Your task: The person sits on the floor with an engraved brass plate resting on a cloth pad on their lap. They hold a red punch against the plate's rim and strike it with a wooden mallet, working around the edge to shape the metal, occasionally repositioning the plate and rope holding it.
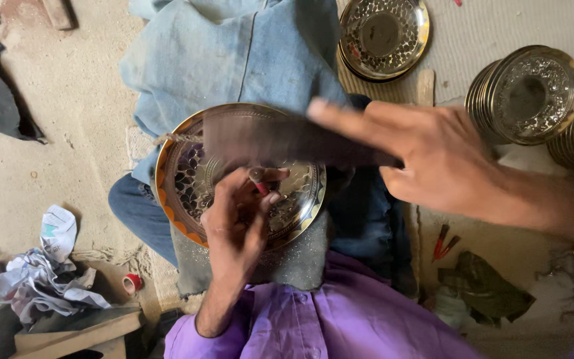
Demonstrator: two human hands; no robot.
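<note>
An engraved brass plate (300,193) with an orange rim rests on a grey pad on my lap. My left hand (237,223) lies over the plate's middle and pinches a small red-tipped punch (258,179) upright against the metal. Raised above the plate, my right hand (426,156) grips a dark flat striking tool (280,139), which is blurred by motion and points left across the plate.
Another engraved brass plate (383,36) lies at the top on a mat. Stacks of similar plates (526,93) stand at the right. Red-handled tools (443,240) and a dark rag lie at the lower right. Crumpled paper (41,272) and a wooden block sit lower left.
</note>
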